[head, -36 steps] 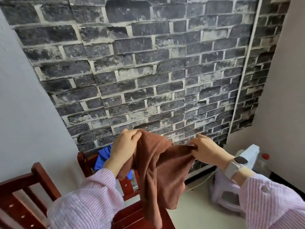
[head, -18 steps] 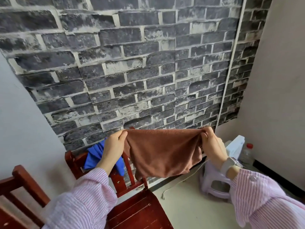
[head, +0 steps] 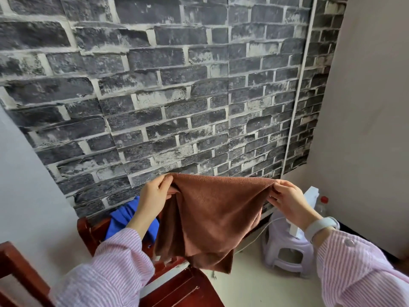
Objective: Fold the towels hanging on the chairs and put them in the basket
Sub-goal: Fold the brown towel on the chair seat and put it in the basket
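Two hands, one towel, and only the head view to go by. The brown towel (head: 212, 218) is held up in the air in front of the brick-pattern wall (head: 177, 96), just above the seat of the red wooden chair (head: 183, 291). Its top edge is stretched between the left hand (head: 155, 196) and the right hand (head: 285, 200): each upper corner is pinched between thumb and curled fingers, and the cloth is bunched a bit at the left pinch.

Handling-wise it looks soft, light and floppy, probably microfibre, so no shape will be kept unless the edge is held taut. The corners are judged the right places to grip; a loose pinch could let it slide out. The lower part hangs in uneven folds, so the bottom corners are hard to pick out.

A blue towel (head: 124, 218) is draped on the chair back, behind the left wrist, and is mostly hidden by it. Right of the chair, a pale plastic stool (head: 287, 251) is seen, with a white object on it that can't be made out. The basket isn't in view anywhere.
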The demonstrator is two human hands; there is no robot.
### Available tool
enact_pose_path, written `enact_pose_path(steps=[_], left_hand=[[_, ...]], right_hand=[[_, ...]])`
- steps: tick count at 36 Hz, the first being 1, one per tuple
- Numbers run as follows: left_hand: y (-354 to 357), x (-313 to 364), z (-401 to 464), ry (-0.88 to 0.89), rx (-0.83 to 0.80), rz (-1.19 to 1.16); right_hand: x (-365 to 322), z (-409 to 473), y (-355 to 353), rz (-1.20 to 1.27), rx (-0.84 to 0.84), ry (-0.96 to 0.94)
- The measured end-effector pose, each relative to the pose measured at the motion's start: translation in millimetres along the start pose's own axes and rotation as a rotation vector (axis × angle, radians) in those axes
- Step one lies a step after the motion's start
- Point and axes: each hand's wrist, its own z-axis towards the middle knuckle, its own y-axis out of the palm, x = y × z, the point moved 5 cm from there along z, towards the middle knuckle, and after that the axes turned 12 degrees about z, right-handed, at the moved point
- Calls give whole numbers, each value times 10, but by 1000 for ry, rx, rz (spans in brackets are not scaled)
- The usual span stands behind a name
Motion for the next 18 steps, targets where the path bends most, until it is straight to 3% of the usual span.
enact_pose_path(steps=[2,4,9,12,18], left_hand=[[-2,3,-7,-11,-41,-37],[-6,-30,-10,-22,-70,-54],[75,-38,-119,-123,-118,-254],[167,-47,-179,-97,-148,-300],[306,-151,-310,-83,-159,-318]], right_hand=[[34,-34,17,166,-56,75],[62,-128,44,182,-123,150],[326,-264,-89,-71,-151,312],[564,-303,-228,-210,-156,385],[837,-460,-424,-443,-138,306]])
